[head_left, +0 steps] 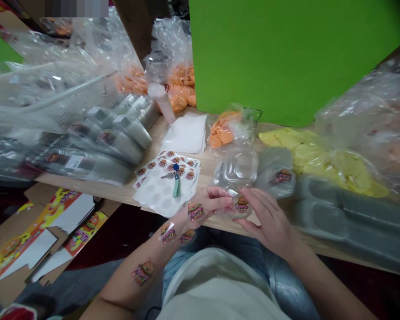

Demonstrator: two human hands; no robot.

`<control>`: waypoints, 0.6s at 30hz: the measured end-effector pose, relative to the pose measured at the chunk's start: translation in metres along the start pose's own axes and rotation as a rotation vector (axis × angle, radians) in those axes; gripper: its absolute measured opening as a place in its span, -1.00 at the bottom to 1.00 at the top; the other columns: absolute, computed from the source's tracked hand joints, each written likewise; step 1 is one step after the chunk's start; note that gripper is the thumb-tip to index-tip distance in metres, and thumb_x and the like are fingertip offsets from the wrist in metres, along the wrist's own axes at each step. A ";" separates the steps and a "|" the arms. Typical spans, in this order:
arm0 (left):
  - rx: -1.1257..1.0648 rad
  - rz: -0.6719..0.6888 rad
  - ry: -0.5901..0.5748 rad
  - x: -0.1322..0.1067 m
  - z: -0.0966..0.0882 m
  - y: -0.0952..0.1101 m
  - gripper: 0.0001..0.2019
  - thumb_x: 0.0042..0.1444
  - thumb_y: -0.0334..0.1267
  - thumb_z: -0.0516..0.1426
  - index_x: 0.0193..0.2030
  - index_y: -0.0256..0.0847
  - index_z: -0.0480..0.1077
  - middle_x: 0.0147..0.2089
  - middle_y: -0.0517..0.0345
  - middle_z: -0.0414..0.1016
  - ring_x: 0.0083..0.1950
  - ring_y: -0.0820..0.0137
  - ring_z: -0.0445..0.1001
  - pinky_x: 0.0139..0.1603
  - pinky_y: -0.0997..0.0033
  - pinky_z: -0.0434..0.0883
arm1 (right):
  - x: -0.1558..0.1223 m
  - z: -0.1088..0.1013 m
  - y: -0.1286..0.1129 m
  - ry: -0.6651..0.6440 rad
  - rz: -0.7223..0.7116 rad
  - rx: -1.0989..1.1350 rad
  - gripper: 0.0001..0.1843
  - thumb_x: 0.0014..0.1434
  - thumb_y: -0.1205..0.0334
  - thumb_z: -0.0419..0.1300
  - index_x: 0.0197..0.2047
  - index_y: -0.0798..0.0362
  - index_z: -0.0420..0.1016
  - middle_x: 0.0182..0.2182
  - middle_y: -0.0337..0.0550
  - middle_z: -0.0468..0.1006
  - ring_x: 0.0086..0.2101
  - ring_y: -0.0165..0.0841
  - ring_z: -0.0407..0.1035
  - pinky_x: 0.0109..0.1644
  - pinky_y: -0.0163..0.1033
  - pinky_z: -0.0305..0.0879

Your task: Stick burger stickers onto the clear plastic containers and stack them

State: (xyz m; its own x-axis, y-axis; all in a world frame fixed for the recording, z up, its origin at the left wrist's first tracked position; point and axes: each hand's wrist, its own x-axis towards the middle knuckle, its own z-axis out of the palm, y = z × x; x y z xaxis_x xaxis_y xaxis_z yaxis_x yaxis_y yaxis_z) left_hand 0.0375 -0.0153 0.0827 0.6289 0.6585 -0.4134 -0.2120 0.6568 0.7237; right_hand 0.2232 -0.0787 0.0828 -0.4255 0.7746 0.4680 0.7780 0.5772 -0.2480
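item: burger sticker [242, 206], grasped at edges btw l. hand [206, 202] & r. hand [270, 218], over counter [120, 189]; sticker sheet [160, 195] just beyond l. hand.

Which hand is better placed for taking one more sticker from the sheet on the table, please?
Probably the left hand: it lies right beside the burger sticker sheet, its wrist near the sheet's edge. The right hand is farther away, with its fingers at a small burger sticker.

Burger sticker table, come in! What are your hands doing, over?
Left hand and right hand at clear plastic piece. Burger sticker on it. Sticker sheet beside left hand, over.
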 end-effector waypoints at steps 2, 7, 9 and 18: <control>0.106 0.034 0.070 0.001 -0.006 -0.001 -0.68 -0.26 -0.18 0.35 -0.47 -0.29 0.33 -0.56 0.30 0.36 -0.52 0.57 0.34 -0.41 0.52 0.31 | -0.002 0.001 -0.006 -0.002 -0.009 -0.006 -0.17 0.10 0.17 0.18 0.33 0.08 -0.15 0.05 0.04 0.39 0.08 -0.17 0.23 0.11 -0.01 0.26; 0.261 0.139 0.243 0.006 -0.022 0.001 -0.58 -0.19 -0.02 0.28 -0.55 -0.26 0.18 -0.61 0.38 0.16 -0.59 0.66 0.17 -0.54 0.63 0.19 | -0.007 -0.025 0.023 0.046 0.102 -0.149 -0.25 0.09 0.14 0.18 0.30 -0.02 -0.03 0.07 0.01 0.36 0.07 -0.13 0.24 0.12 0.03 0.23; 0.271 0.129 0.200 0.008 -0.025 0.001 -0.59 -0.08 0.08 0.18 -0.45 -0.27 0.24 -0.54 0.31 0.24 -0.55 0.62 0.24 -0.49 0.60 0.27 | -0.010 -0.041 0.058 -0.006 0.187 -0.170 -0.33 0.12 0.09 0.14 0.26 0.01 0.06 0.09 0.04 0.33 0.08 -0.11 0.23 0.12 0.05 0.21; 0.692 0.183 0.418 0.037 -0.025 0.002 -0.57 0.04 0.15 0.04 -0.34 -0.25 0.29 -0.57 0.24 0.33 -0.63 0.54 0.28 -0.60 0.55 0.23 | 0.004 -0.025 0.083 -0.107 0.327 -0.207 -0.27 0.04 -0.02 0.15 0.21 0.13 0.12 0.20 0.18 0.15 0.20 0.01 0.01 0.15 0.21 0.08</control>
State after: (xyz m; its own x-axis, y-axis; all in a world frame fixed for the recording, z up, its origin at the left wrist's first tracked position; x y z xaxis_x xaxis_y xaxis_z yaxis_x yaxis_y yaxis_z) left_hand 0.0421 0.0194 0.0551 0.2699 0.9052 -0.3283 0.3102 0.2410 0.9196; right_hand 0.2979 -0.0339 0.0858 -0.1768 0.9378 0.2989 0.9525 0.2395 -0.1880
